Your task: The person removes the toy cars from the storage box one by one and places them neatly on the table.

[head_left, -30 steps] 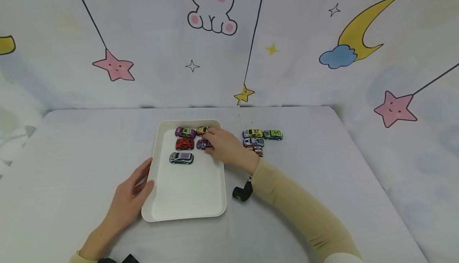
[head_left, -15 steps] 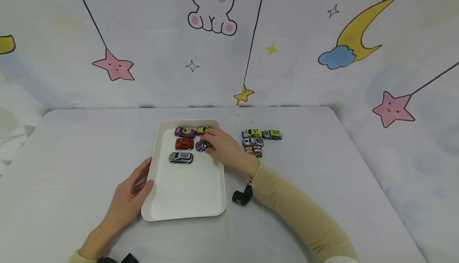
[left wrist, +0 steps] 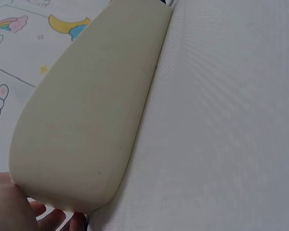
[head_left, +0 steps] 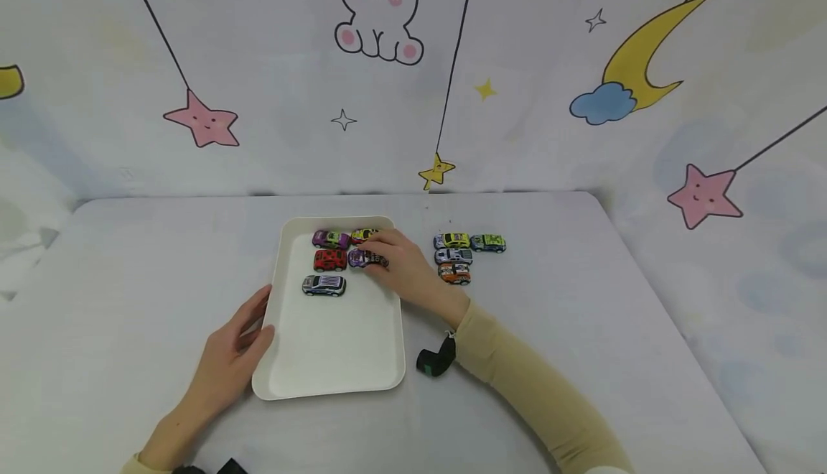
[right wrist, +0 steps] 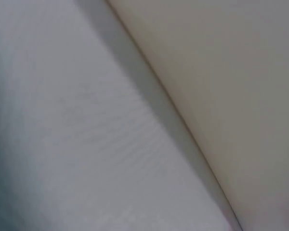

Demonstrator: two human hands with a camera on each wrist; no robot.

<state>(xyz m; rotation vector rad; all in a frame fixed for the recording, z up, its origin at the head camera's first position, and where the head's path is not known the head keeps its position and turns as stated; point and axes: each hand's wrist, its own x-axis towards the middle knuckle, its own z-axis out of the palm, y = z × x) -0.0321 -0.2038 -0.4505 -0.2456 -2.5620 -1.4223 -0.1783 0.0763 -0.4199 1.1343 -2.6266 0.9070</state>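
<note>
In the head view a white tray (head_left: 332,345) lies on the table with several small toy cars at its far end. My left hand (head_left: 226,359) holds the tray's left side, thumb at the rim; the left wrist view shows its fingers (left wrist: 52,220) by the tray wall. My right hand (head_left: 410,273) reaches over the right rim and holds a purple toy car (head_left: 362,258) between thumb and fingers. Around that car are a yellow-red car (head_left: 363,235), a purple-green car (head_left: 331,239), a red car (head_left: 330,260) and a silver car (head_left: 324,285).
Right of the tray, several more cars stand on the table: yellow (head_left: 451,240), green (head_left: 489,243), grey-blue (head_left: 453,256) and orange (head_left: 454,273). A black strap piece (head_left: 436,360) hangs at my right cuff. A patterned cloth wall (head_left: 278,136) rises behind the table.
The purple car has shifted slightly left, close to the red car, and more of it shows. My right wrist has lowered, uncovering the orange car. The left hand stays at the tray.
</note>
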